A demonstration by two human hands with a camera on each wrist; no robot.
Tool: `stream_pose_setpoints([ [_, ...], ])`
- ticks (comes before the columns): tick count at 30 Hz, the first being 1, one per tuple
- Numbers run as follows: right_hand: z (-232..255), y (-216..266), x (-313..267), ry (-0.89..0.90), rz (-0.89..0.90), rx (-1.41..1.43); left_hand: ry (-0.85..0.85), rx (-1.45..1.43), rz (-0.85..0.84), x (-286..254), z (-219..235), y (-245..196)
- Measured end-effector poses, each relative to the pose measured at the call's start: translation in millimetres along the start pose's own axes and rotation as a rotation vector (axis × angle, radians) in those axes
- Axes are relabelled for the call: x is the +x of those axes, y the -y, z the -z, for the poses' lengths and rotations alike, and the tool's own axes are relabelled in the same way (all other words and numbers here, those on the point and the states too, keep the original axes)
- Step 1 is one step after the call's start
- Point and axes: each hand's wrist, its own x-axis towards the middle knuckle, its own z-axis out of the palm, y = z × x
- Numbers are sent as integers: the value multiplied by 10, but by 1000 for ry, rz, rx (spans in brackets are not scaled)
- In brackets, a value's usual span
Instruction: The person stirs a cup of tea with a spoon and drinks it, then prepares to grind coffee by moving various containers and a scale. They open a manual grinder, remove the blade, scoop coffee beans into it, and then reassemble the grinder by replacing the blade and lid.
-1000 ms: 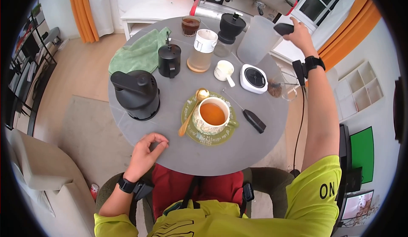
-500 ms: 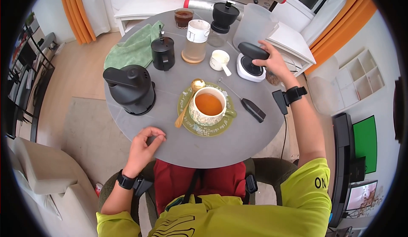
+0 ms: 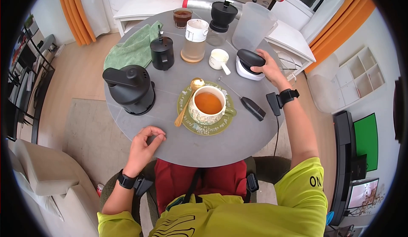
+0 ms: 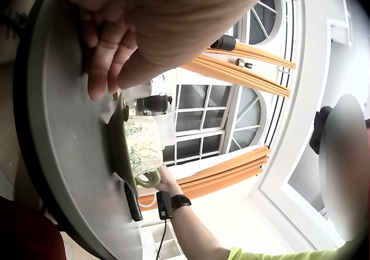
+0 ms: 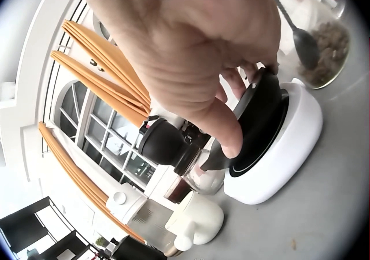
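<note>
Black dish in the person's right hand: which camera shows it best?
The right wrist view: the black dish appears largest there, though the right hand covers part of it. The head view shows it smaller, from above, over the white device. The left wrist view doesn't show it.

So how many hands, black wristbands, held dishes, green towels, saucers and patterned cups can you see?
Left hand and right hand: 2
Black wristbands: 2
Held black dish: 1
Green towel: 1
Saucer: 1
Patterned cup: 1
Total: 8

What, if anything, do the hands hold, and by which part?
The right hand holds the black dish by its edge; the left hand holds nothing.
</note>
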Motion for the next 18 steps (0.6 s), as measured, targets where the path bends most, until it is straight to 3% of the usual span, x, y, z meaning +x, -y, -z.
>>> stream_pose_setpoints([
  [6,-43,64,-137,-85,83,-233,-4,20,1,1,-4,8],
  [8,-40,130,-248,-250,286,-358,0,28,6,-5,-2,-1],
  [9,-58,183,-329,-255,281,-354,-5,29,8,-5,-6,-9],
  [11,-104,242,-524,-393,135,94,-2,33,8,-3,-19,-6],
  [12,-99,187,-620,-398,131,96,-7,10,15,-3,-24,12],
  [15,-155,44,-972,-390,184,589,-10,-14,40,-11,-37,-31],
  [18,-208,-203,-1255,-522,135,717,-5,-13,72,-21,-34,-60],
])
